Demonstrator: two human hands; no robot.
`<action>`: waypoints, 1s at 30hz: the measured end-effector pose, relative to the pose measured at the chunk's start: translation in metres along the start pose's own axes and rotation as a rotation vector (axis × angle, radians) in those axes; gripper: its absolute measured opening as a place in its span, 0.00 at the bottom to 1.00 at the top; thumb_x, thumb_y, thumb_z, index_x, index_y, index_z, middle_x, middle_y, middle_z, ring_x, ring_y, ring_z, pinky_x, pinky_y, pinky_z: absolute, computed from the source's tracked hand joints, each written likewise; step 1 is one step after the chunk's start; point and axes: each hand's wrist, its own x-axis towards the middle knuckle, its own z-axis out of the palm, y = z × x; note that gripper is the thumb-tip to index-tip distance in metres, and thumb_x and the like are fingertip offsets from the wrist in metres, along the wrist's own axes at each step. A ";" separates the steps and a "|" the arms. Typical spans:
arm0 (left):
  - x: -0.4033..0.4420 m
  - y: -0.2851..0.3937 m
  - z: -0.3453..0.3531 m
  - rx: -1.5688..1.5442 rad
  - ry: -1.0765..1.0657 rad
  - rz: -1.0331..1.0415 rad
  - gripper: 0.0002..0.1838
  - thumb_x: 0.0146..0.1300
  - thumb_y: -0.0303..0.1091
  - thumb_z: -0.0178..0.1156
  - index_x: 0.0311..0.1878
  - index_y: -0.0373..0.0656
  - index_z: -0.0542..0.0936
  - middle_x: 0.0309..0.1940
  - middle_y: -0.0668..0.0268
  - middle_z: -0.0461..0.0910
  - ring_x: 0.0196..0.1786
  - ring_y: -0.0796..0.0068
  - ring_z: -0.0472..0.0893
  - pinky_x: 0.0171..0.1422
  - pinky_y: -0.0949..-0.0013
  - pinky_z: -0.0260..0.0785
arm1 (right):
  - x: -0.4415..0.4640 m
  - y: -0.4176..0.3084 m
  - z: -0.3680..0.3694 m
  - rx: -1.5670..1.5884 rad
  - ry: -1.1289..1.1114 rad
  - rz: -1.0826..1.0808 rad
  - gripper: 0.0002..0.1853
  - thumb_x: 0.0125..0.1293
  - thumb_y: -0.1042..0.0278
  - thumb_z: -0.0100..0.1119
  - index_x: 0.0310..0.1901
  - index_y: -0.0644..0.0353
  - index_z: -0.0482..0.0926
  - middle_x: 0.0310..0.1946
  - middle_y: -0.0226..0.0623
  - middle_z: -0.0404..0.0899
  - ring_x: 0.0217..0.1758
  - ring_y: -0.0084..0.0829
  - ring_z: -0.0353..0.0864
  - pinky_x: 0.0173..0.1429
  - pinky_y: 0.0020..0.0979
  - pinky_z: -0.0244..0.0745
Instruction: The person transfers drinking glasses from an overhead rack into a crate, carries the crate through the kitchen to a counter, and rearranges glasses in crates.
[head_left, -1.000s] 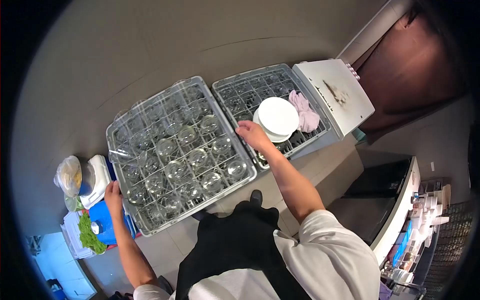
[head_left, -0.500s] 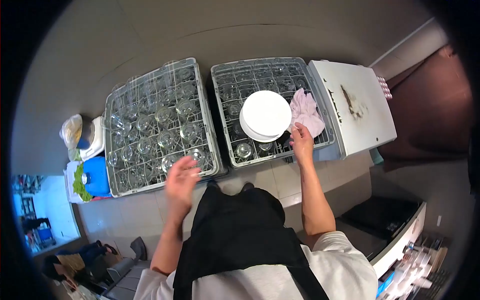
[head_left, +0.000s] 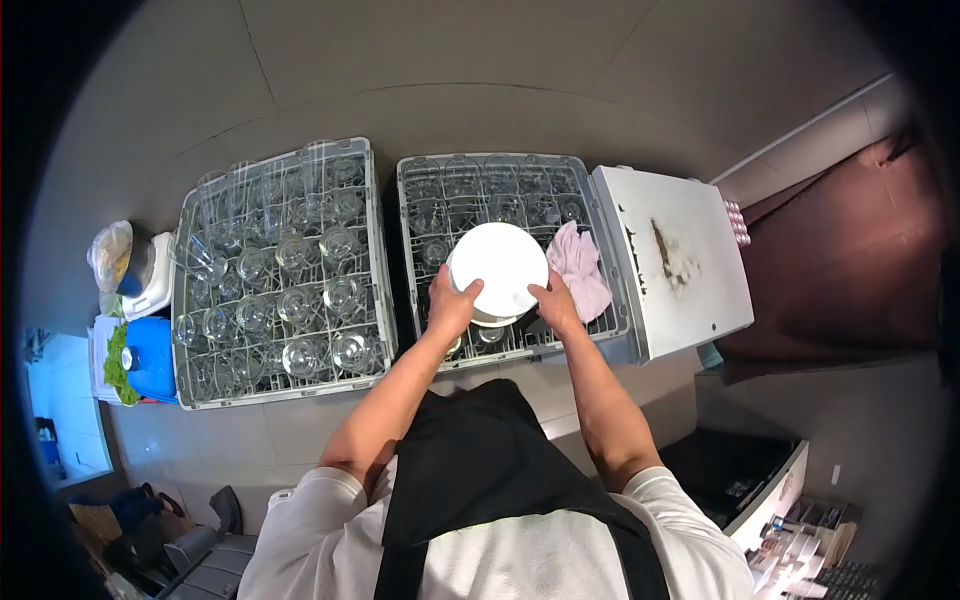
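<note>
A round white stack, seemingly of plates, rests on the right-hand glass rack. My left hand grips its left side, with the thumb over the rim. On the other side, my right hand is closed on the edge, its thumb also on top. The fingers beneath are hidden. Just right of the stack lies a crumpled pink cloth on the same rack. Glasses stand in the rack's compartments around and under the stack.
To the left is another grey rack full of upside-down glasses. A white box with a dark scorched patch adjoins on the right. A blue container and green leaves sit far left. A person is at lower left.
My left hand has moved right from the left rack onto the white stack. My right hand has shifted from beside the cloth to the stack's right edge. The view has shifted slightly.
</note>
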 end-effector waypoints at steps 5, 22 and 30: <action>0.030 -0.030 0.008 -0.092 -0.090 -0.043 0.30 0.56 0.26 0.58 0.63 0.32 0.64 0.55 0.52 0.74 0.56 0.63 0.75 0.62 0.65 0.64 | 0.036 0.014 -0.004 0.144 -0.231 0.054 0.27 0.53 0.76 0.55 0.59 0.65 0.67 0.48 0.39 0.77 0.49 0.33 0.77 0.51 0.30 0.73; -0.042 0.026 0.048 -0.237 0.218 -0.106 0.28 0.46 0.21 0.48 0.57 0.30 0.70 0.46 0.53 0.78 0.48 0.63 0.79 0.52 0.67 0.70 | 0.052 0.006 -0.065 0.045 -0.507 -0.244 0.38 0.44 0.72 0.49 0.64 0.63 0.61 0.50 0.58 0.75 0.57 0.50 0.74 0.62 0.38 0.67; -0.021 0.090 0.166 -0.080 -0.041 0.081 0.28 0.44 0.20 0.49 0.55 0.29 0.71 0.45 0.52 0.79 0.48 0.63 0.80 0.56 0.66 0.69 | 0.066 0.000 -0.215 0.293 -0.331 -0.190 0.31 0.49 0.74 0.54 0.60 0.68 0.66 0.48 0.44 0.77 0.52 0.33 0.76 0.57 0.33 0.70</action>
